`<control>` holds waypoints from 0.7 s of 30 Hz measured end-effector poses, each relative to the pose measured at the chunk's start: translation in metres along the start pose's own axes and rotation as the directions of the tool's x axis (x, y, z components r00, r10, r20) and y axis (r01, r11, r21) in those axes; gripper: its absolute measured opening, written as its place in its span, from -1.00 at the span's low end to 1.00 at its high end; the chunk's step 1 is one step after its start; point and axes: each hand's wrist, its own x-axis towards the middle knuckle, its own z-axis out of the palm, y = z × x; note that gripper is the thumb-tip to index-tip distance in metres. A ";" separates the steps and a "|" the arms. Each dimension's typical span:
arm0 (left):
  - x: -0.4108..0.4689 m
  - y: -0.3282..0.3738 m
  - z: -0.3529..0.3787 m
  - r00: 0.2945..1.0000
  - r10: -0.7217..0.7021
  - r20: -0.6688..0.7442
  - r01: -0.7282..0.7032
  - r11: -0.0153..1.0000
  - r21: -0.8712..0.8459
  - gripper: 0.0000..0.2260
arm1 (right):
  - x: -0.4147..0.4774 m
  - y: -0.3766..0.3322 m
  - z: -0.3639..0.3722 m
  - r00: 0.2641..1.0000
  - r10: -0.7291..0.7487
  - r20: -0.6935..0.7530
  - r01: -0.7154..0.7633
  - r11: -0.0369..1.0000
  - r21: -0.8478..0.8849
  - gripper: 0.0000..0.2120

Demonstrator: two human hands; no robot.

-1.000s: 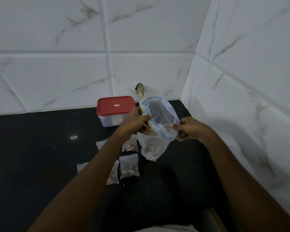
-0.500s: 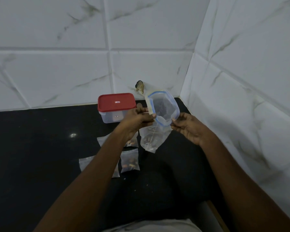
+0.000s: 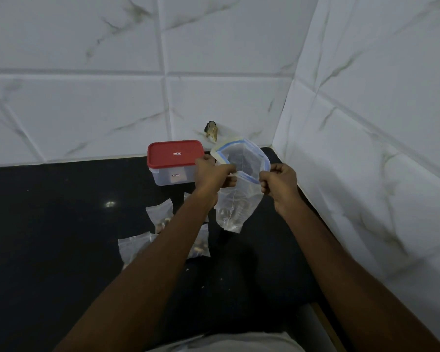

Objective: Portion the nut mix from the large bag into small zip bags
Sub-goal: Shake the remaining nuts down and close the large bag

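The large bag [image 3: 239, 194] hangs in the air above the black counter [image 3: 48, 224], near the corner of the tiled wall [image 3: 366, 123], its blue-edged mouth pulled open and facing up; the left hand [image 3: 211, 176] pinches the near left part of the rim, thumb and fingers curled onto the zip strip; the right hand [image 3: 280, 184] pinches the right side of the rim in the same way, so both hands hold the bag and nothing else. The bag looks close to empty; only a thin scatter of nuts [image 3: 230, 214] shows dimly at its bottom. Below the left forearm lie the small bags [image 3: 160, 212], at least three of them, flat on the counter with brown nuts inside; one sits further left [image 3: 132, 247] and one just right of the arm [image 3: 202, 240]; whether their zips are pressed closed is too small to tell, and the arm may hide more. A clear box with a red lid [image 3: 175, 154] stands behind them against the wall, lid on. By this reading most of the portioning is done; what seems left is the last remnant in the large bag, then perhaps closing it; no empty small bag shows for that remnant.
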 end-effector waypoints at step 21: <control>0.027 0.006 -0.013 0.903 0.404 0.150 -0.350 0.485 0.801 -0.60 | 0.008 -0.011 -0.008 0.994 -0.086 0.074 0.111 0.862 -0.494 -0.74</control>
